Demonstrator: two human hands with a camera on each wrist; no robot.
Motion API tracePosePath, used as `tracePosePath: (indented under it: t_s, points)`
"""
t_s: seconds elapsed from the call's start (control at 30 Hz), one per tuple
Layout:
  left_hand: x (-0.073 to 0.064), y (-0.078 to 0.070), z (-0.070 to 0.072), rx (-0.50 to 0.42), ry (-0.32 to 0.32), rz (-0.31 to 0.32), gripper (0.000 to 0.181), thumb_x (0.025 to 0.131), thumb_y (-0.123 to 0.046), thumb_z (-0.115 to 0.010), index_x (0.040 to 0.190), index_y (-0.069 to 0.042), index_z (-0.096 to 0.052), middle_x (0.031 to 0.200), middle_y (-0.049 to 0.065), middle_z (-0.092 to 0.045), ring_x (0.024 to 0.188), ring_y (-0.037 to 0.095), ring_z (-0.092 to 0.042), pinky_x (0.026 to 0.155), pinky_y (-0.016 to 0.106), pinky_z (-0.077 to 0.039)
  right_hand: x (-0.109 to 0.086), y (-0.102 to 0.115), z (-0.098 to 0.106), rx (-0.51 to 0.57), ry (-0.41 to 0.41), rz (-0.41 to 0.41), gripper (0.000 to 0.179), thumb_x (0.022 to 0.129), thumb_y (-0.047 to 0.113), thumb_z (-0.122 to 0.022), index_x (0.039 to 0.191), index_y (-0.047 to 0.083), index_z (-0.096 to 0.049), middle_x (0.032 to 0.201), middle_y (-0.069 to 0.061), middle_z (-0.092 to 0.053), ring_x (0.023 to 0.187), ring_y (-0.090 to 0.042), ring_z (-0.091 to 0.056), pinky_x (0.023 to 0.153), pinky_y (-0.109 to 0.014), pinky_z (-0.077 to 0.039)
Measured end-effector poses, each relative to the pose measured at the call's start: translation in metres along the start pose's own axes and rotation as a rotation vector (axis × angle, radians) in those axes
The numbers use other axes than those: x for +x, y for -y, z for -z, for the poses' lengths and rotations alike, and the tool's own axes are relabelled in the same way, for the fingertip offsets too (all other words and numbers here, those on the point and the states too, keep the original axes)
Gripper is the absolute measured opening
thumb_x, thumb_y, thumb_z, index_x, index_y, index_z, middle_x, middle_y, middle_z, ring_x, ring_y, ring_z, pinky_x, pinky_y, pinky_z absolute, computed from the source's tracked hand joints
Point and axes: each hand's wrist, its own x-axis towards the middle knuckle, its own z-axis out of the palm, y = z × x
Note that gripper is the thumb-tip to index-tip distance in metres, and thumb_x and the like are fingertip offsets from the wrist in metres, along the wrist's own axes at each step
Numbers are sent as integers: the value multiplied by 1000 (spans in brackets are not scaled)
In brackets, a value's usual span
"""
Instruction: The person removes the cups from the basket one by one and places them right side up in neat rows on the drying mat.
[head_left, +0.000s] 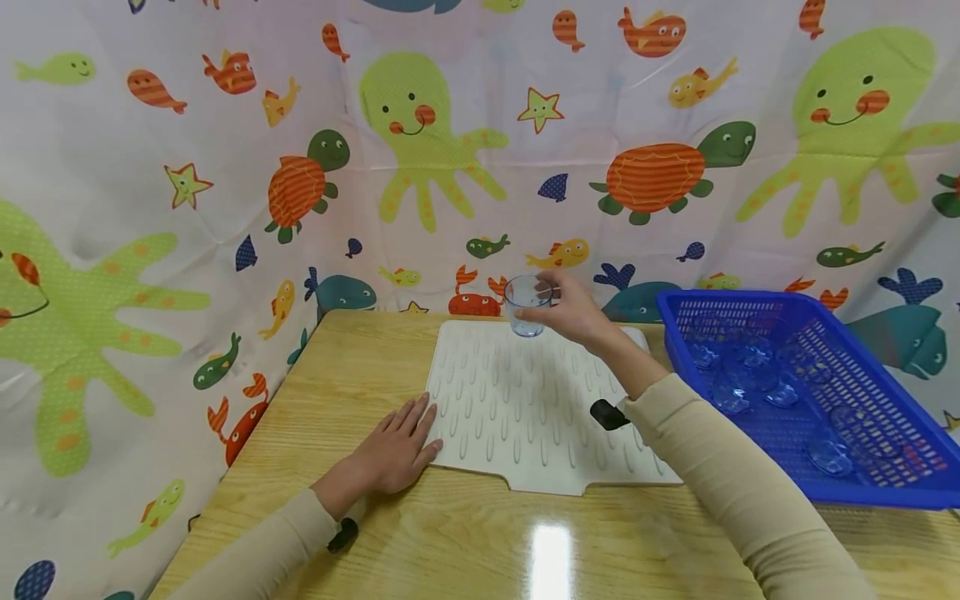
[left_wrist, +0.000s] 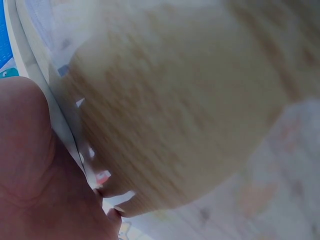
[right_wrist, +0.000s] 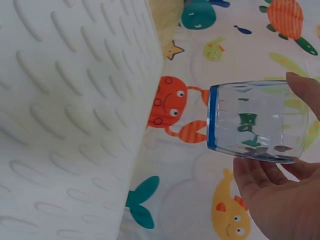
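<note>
My right hand (head_left: 566, 310) grips a clear, bluish drinking glass (head_left: 525, 321) by its side, above the far part of a white ridged drying mat (head_left: 517, 400). In the right wrist view the glass (right_wrist: 260, 122) sits between thumb and fingers, its thick blue base towards the mat (right_wrist: 75, 120) and apart from it. My left hand (head_left: 397, 450) lies flat on the wooden table, fingers straight, at the mat's left edge. The left wrist view shows part of that hand (left_wrist: 30, 165) beside the mat's edge.
A blue plastic basket (head_left: 757, 454) with several clear glasses (head_left: 750, 367) stands right of the mat. Around the wooden table (head_left: 360, 358) hangs a curtain (head_left: 465, 125) printed with sea animals, close behind the mat's far edge.
</note>
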Motion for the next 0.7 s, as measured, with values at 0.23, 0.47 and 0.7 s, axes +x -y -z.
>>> tracePosePath:
  t_s: [0.23, 0.47, 0.7]
  points:
    - [0, 1, 4, 16, -15, 10, 70, 111, -54, -24, 166, -12, -11, 173, 8, 0, 158, 31, -5, 124, 54, -15, 13, -13, -17, 0, -14, 1, 81, 89, 33, -81, 154, 7, -40, 144, -14, -51, 128, -34, -52, 103, -52, -49]
    - [1, 4, -3, 11, -30, -10, 71, 111, -55, -22, 166, -11, -11, 172, 9, 0, 158, 32, -6, 124, 55, -16, 18, -25, -38, -1, -12, -33, 84, 89, 33, -82, 156, 7, -37, 149, -15, -48, 137, -36, -48, 105, -52, -48]
    - [0, 4, -5, 23, -32, -3, 73, 109, -59, -18, 166, -13, -11, 173, 7, 1, 158, 31, -6, 124, 55, -17, 23, -30, -54, 7, -28, -43, 87, 87, 34, -84, 156, 7, -38, 151, -12, -48, 138, -33, -47, 109, -51, -46]
